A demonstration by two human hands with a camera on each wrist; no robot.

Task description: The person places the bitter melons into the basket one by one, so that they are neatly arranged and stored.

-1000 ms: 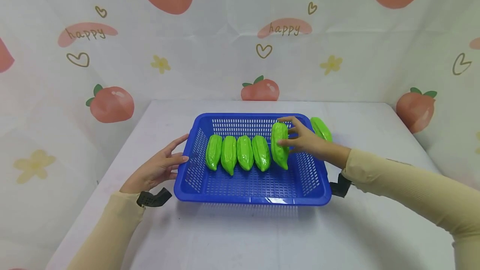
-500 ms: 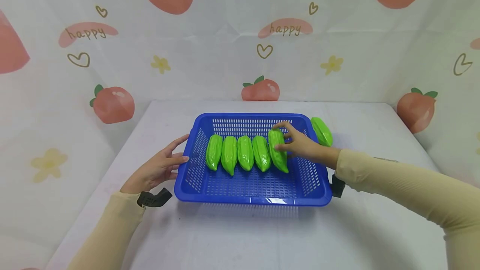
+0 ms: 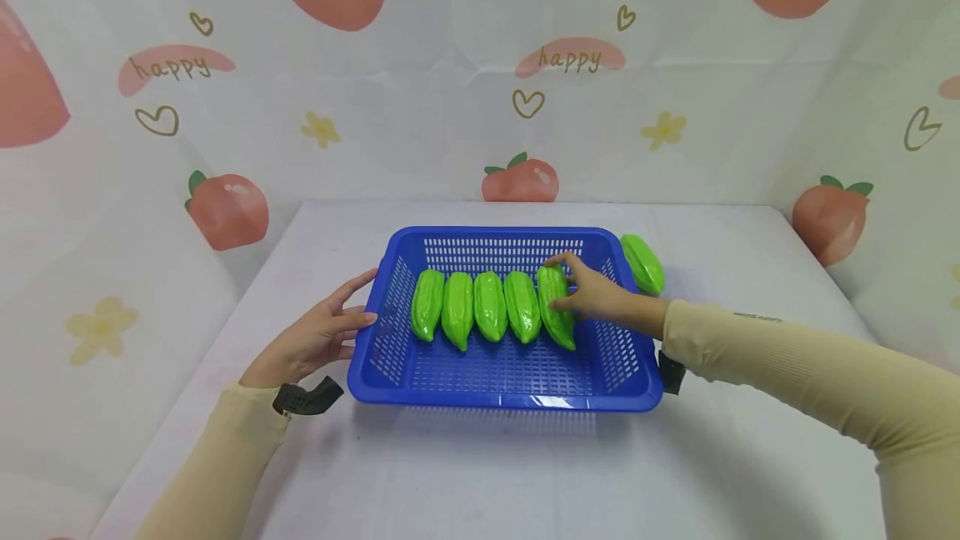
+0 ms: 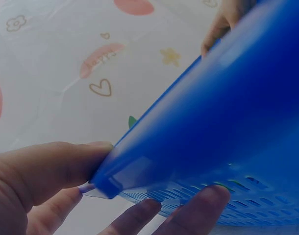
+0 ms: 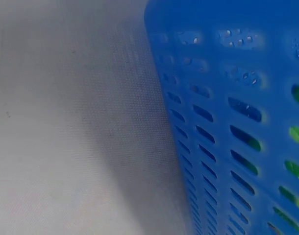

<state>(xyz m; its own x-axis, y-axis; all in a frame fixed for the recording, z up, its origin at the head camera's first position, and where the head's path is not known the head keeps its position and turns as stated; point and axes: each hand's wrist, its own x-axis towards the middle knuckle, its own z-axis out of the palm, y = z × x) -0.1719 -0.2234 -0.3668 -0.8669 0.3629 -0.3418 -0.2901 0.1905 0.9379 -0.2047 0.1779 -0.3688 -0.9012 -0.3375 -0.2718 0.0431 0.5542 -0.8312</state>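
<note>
A blue slotted plastic basket (image 3: 506, 402) holds several glossy green bitter melons (image 3: 491, 307) lying side by side in a row. My right hand (image 3: 592, 288) reaches over the basket's right side and grips the rightmost bitter melon (image 3: 557, 319) between thumb and fingers, at the end of the row. At the left, my left hand (image 3: 315, 336) holds the basket by its rim. In the left wrist view the thumb lies on the rim, with the fingers under it along the slotted outer wall (image 4: 267, 200). The right wrist view shows only the basket's outer side (image 5: 213, 98); the hand is hidden there.
Another green bitter melon (image 3: 642, 265) lies on the white table, just outside the basket's right back corner. A white printed cloth (image 3: 420, 123) hangs behind the table and at both sides.
My right hand has lowered the gripped bitter melon into the basket, moving slightly left and toward me, to the row's right end. The left hand and the basket have stayed put.
</note>
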